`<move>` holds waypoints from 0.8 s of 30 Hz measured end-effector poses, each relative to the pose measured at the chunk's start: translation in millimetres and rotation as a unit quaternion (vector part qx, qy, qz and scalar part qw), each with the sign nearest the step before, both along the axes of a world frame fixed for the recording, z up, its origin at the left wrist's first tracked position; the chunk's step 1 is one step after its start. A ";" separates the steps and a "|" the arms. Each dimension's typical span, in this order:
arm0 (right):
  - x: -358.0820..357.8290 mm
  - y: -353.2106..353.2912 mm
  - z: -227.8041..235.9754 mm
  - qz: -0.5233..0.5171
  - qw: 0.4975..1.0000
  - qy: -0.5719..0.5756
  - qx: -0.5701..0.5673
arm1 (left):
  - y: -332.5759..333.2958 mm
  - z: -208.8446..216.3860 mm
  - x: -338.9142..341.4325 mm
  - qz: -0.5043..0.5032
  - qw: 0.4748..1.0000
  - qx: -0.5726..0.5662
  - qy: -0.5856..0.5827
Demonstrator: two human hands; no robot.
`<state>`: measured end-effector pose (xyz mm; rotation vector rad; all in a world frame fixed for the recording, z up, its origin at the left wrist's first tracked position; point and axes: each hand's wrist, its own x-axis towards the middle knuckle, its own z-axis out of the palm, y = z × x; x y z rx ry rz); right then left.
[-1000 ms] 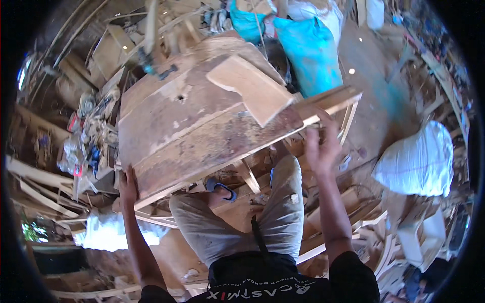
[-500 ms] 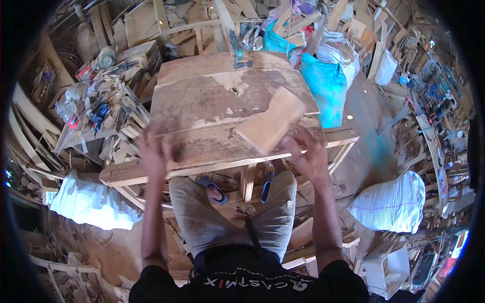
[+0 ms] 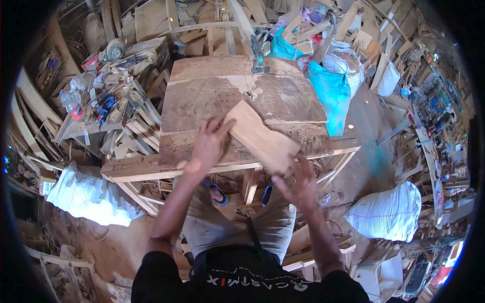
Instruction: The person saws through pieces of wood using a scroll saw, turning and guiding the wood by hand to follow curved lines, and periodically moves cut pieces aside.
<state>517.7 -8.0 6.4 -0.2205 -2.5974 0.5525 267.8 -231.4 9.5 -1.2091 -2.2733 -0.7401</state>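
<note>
A pale wooden board [image 3: 260, 136] with wavy, curved-in long sides lies slantwise over the near part of a worn wooden worktable [image 3: 202, 98]. My left hand [image 3: 209, 141] is closed on the board's upper left end, its thumb on top and fingers at the edge. At the lower right end, my right hand [image 3: 298, 184] is somewhat blurred, with thumb and fingers apart around the corner; the fingertips touch or nearly touch the wood. The board's underside is hidden.
A metal clamp [image 3: 258, 60] stands at the table's far edge. Beyond it on the right is a turquoise sack [image 3: 331, 93]. To the left, a cluttered side bench [image 3: 96, 129] holds scraps and a plastic bottle [image 3: 70, 103]. White sacks [image 3: 386, 212] rest on the floor at both sides.
The board has turned from leaning right to leaning left and come slightly nearer. My left hand has moved right and taken hold of it; my right hand has moved lower.
</note>
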 end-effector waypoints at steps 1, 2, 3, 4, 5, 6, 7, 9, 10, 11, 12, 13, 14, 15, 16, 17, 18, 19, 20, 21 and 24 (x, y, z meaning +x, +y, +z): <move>4.2 -10.0 2.7 0.008 1.000 -0.018 0.015 | 1.6 5.1 -14.8 -0.021 1.000 0.008 -0.009; 1.8 -22.7 12.0 0.002 0.999 -0.010 0.042 | 1.7 12.3 -28.6 -0.041 0.999 0.013 -0.019; -1.7 -35.6 23.4 -0.005 0.998 -0.002 0.069 | 3.8 18.0 -37.3 -0.062 0.997 0.019 -0.029; -6.3 -41.0 30.5 -0.016 0.995 0.008 0.097 | 7.8 28.7 -39.3 -0.064 0.994 -0.002 -0.093; -14.7 -36.5 25.0 0.038 0.996 0.026 0.075 | 12.6 38.7 -39.2 -0.064 0.985 -0.022 -0.157; -23.7 -37.1 27.0 0.066 0.995 -0.003 0.075 | 17.5 48.3 -40.2 -0.063 0.973 -0.043 -0.219; -33.3 -40.4 31.3 0.092 0.992 -0.031 0.077 | 24.6 57.8 -44.3 -0.038 0.966 -0.068 -0.246; -47.5 -46.0 27.0 0.115 0.987 -0.074 0.087 | 42.7 73.8 -56.5 0.013 0.948 -0.118 -0.297; -53.9 -48.7 24.6 0.110 0.988 -0.093 0.063 | 53.3 73.6 -66.1 0.039 0.953 -0.104 -0.281; -59.7 -50.9 23.2 0.105 0.987 -0.111 0.038 | 68.0 67.1 -77.6 0.064 0.958 -0.090 -0.264; -64.4 -52.4 23.7 0.100 0.986 -0.132 0.015 | 82.1 56.8 -89.0 0.089 0.962 -0.073 -0.249; -70.0 -53.7 24.7 0.107 0.986 -0.128 0.021 | 93.8 41.0 -101.1 0.114 0.967 -0.068 -0.215; -73.9 -56.2 27.7 0.116 0.985 -0.126 0.028 | 103.6 21.5 -112.7 0.139 0.971 -0.062 -0.183; -75.6 -54.5 30.2 0.116 0.985 -0.126 0.036 | 114.6 15.4 -115.7 0.155 0.974 -0.056 -0.153; -77.3 -54.2 34.4 0.115 0.987 -0.106 0.046 | 119.2 10.0 -121.5 0.150 0.974 -0.065 -0.158; -79.3 -55.4 40.5 0.116 0.988 -0.086 0.055 | 121.3 4.7 -127.6 0.147 0.973 -0.074 -0.163; -78.9 -55.4 41.6 0.110 0.990 -0.068 0.062 | 126.7 5.9 -124.4 0.138 0.972 -0.087 -0.170; -84.7 -53.1 36.4 0.091 0.993 -0.053 0.055 | 132.6 9.0 -123.4 0.142 0.968 -0.103 -0.179; -95.1 -48.8 28.7 0.074 0.995 -0.037 0.048 | 138.8 13.5 -124.4 0.147 0.964 -0.120 -0.188; -105.0 -48.8 26.5 0.063 0.997 -0.019 0.041 | 138.2 18.2 -127.3 0.160 0.958 -0.135 -0.195; -119.3 -50.6 28.2 0.041 0.998 -0.010 0.048 | 141.9 13.8 -140.8 0.180 0.958 -0.141 -0.174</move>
